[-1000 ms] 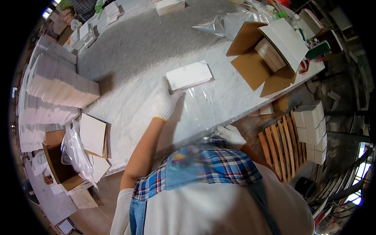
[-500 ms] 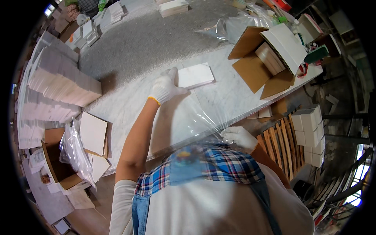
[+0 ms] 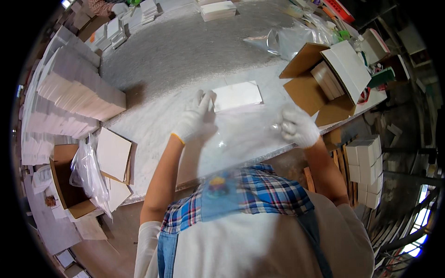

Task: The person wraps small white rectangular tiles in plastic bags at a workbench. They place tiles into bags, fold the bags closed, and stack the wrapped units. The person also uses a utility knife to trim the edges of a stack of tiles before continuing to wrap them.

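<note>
A short stack of flat white tiles [image 3: 238, 96] lies on the pale marble tabletop in front of me. My left hand [image 3: 197, 116], in a white knit glove with a yellow cuff edge, rests at the stack's left end, its thumb spread from the fingers. To the right of the stack and nearer me, my gloved right hand [image 3: 297, 126] is closed in a pinch on a clear plastic bag [image 3: 259, 127]. The bag is thin and blurred, spreading over the marble toward my left hand; its far edge cannot be made out.
An open cardboard box [image 3: 303, 95] holding white tiles stands at the right. Tall tile stacks [image 3: 79, 88] rise at the left, above another open carton [image 3: 69, 180] with clear plastic bags [image 3: 88, 171]. More plastic [image 3: 301, 39] and a person's arm [image 3: 104, 7] are at the far side.
My right hand has risen from below the table's near edge to above the tabletop, drawing the plastic along. The left hand stays at the tiles' left end, its fingers shifted slightly. The view has tilted.
</note>
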`<state>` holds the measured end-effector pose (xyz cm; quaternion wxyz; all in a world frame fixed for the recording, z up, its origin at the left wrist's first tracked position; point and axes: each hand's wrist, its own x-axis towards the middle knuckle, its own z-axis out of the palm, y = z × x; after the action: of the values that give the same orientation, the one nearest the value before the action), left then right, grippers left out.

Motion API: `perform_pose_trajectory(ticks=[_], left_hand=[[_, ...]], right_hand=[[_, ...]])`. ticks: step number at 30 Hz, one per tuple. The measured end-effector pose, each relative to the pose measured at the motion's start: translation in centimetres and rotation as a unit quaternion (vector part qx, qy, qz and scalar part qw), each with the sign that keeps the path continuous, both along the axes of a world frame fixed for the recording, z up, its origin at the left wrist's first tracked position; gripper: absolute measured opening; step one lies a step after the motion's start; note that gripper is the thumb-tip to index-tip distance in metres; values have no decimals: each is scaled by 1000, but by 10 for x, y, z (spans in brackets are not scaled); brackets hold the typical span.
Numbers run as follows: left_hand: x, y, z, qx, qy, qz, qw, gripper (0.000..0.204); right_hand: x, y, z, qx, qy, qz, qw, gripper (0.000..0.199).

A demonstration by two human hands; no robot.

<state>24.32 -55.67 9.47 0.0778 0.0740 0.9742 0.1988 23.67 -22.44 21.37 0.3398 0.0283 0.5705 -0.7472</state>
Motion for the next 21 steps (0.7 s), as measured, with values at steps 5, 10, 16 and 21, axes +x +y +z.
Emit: perform_pose_trajectory(ticks=[5, 10, 16, 21], left_hand=[[-4, 47, 28, 153, 52, 78, 984, 96], [-69, 43, 6, 427, -4, 178, 887, 45], [-110, 29, -31, 405, -75, 348, 843, 34], [-114, 30, -35, 408, -105, 354, 835, 32]], right_hand=[[-74, -44, 13, -71, -39, -51, 995, 9], [-171, -93, -17, -84, -40, -62, 994, 28], [-239, -117, -54, -20, 85, -37, 996, 45], [-243, -84, -135, 257, 214, -75, 939, 65]])
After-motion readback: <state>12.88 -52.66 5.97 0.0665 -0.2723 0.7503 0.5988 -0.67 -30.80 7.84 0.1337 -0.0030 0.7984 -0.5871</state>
